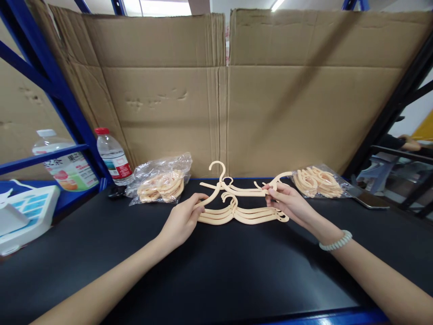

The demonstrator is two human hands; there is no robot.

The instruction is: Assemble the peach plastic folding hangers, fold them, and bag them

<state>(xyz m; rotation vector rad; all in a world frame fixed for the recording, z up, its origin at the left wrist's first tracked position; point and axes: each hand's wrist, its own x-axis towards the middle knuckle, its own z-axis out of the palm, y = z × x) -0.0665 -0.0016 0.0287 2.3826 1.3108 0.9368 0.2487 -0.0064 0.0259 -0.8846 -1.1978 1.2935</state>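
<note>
Both my hands hold one cream plastic hanger (237,188) just above the black table (216,271). My left hand (182,219) pinches its left arm tip. My right hand (287,203), with a pale bead bracelet on the wrist, grips its right arm. Its hook points up toward the cardboard. Under it lies a small stack of the same hangers (241,215), flat on the table between my hands.
Two clear plastic bags of hangers lie at the back, a left bag (161,180) and a right bag (318,181). A red-capped water bottle (113,158), a larger bottle (64,167) and a white-blue box (23,216) stand left. A cardboard wall (216,90) closes the back.
</note>
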